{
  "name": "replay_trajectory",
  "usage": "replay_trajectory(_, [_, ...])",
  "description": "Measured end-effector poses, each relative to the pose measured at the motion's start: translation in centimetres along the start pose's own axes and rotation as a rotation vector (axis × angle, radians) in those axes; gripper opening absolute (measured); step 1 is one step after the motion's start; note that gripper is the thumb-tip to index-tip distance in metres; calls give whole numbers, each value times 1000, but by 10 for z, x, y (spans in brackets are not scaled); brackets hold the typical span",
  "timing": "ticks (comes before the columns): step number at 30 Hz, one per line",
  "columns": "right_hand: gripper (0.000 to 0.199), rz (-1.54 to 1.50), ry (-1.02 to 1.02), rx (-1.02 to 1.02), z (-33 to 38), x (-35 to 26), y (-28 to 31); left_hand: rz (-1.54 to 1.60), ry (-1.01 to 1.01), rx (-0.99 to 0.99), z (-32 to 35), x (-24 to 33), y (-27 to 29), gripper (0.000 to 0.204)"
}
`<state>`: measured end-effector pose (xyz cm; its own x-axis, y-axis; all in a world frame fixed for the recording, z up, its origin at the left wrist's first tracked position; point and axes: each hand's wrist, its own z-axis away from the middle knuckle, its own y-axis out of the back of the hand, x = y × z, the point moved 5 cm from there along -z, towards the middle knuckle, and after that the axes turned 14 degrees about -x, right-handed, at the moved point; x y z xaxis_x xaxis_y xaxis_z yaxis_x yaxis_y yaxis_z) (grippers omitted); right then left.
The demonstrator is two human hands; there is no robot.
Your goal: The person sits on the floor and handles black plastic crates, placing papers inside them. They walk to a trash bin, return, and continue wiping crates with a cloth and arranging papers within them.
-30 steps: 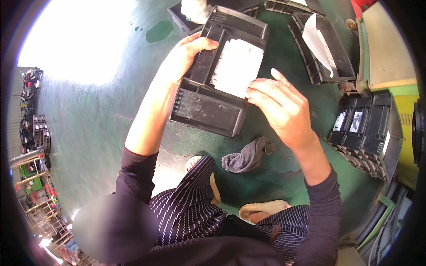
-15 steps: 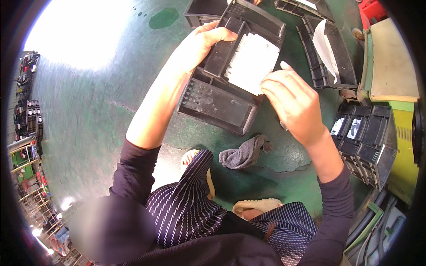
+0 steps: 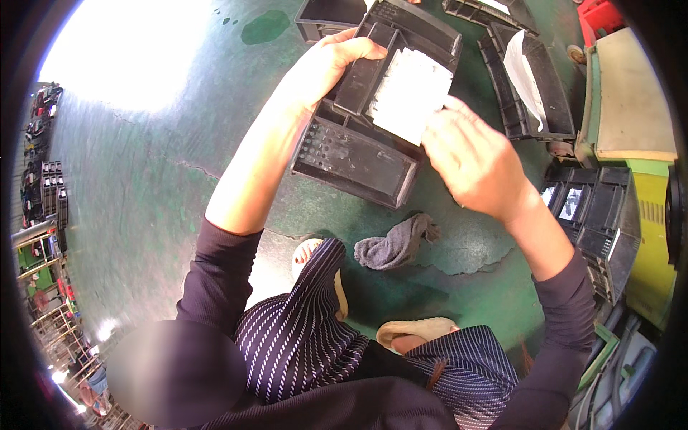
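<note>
A black plastic bin (image 3: pixel 358 163) is held up tilted over the floor. My left hand (image 3: pixel 326 68) grips its upper left edge, with the thumb over a raised black bar. A bright white paper label (image 3: pixel 411 93), ragged along its left side, lies on the bin's face. At the label's lower right edge, my right hand (image 3: pixel 469 161) has its fingers curled together and pinching there. The fingertips are partly hidden and a little blurred.
A grey rag (image 3: pixel 396 244) lies on the green floor (image 3: pixel 165 186) near my feet. More black bins stand around, one holding a curled white sheet (image 3: pixel 522 75). At the right are stacked black bins (image 3: pixel 598 226) beside a yellow-green machine (image 3: pixel 648 236).
My right fingers have curled in more tightly at the label's edge, and the right forearm has swung outward to the right. The held bin has shifted slightly upward.
</note>
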<state>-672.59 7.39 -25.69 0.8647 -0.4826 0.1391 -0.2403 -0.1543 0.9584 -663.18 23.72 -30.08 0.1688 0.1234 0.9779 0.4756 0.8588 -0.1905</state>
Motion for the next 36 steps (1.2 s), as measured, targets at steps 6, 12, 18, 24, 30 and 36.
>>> replay_trajectory(6, [11, -146, -356, 186, -16, 60, 48, 49, -23, -17, -2, -6, 2, 33])
replay_trajectory(12, [6, -539, -687, 56, 52, 85, 8, 10, -7, 32, 2, -4, 10, 41])
replay_trajectory(18, [13, -690, -1225, -217, 230, 52, -167, -343, 91, 76, 8, 13, -41, 52])
replay_trajectory(24, [17, -1024, -1453, 53, 285, 36, -243, -1062, 172, -44, -21, -56, -91, 38])
replay_trajectory(30, [17, -985, -1498, 66, 284, 32, -242, -816, 195, 34, -62, -201, -113, 39])
replay_trajectory(36, [19, -635, -1587, -35, 289, 20, -215, -836, 211, -53, -78, -210, -106, 43])
